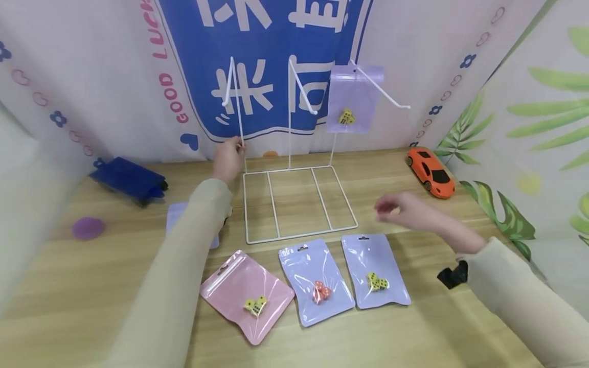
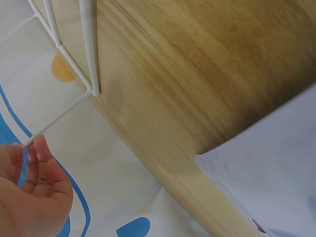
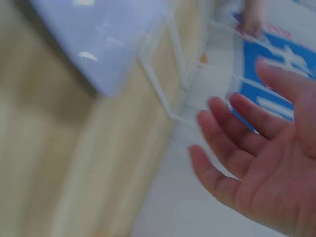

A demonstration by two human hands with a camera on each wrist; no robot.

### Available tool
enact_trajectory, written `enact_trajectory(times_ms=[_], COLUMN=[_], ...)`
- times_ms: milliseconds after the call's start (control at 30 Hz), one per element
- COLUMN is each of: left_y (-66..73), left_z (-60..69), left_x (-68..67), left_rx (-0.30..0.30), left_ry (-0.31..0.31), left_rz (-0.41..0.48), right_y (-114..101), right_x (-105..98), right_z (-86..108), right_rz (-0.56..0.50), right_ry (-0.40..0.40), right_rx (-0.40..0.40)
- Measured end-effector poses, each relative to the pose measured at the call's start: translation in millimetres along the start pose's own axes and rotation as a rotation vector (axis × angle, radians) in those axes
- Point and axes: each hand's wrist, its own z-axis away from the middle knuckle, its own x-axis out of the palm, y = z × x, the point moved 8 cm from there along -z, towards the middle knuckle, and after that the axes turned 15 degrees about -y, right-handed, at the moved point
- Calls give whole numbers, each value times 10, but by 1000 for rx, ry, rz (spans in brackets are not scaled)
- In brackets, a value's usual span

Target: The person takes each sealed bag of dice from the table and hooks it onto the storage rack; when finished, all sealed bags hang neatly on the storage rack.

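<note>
A white wire rack (image 1: 301, 234) with three hooks stands on the wooden table. My left hand (image 1: 227, 161) pinches its left upright between thumb and fingers, also seen in the left wrist view. My right hand (image 1: 405, 210) is in the air right of the rack's base, fingers loosely bent, holding nothing. From the right hook hangs a purple zip pouch (image 1: 354, 94) with yellow dice. In front lie a pink pouch (image 1: 239, 283) with yellow dice, a lilac pouch (image 1: 308, 266) with red dice and another lilac pouch (image 1: 375, 255) with yellow dice.
My left sleeve partly hides one more lilac pouch (image 1: 176, 214). An orange toy car (image 1: 430, 173) stands at the back right. On the left are a dark blue object (image 1: 130, 179), its kind unclear, and a purple round thing (image 1: 88, 228). A printed curtain (image 1: 138, 112) hangs behind.
</note>
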Motion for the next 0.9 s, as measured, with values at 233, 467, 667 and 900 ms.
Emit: enact_trajectory(times_ms=[233,467,667,900], left_y=[-17,-5,7,-6], left_z=[-13,5,0,9], left_x=[-54,27,26,20], left_rx=[-21,-50,-29,-48], left_ry=[-13,-40,-16,-25], left_rz=[-14,-38,-42,-23], right_y=[-23,100,139,100], right_x=[612,753,790,784], right_z=[-100,-206,-261,-280], right_rz=[194,213,297,245], right_ry=[-200,-213,-214,-215], right_rx=[-11,100,184,188])
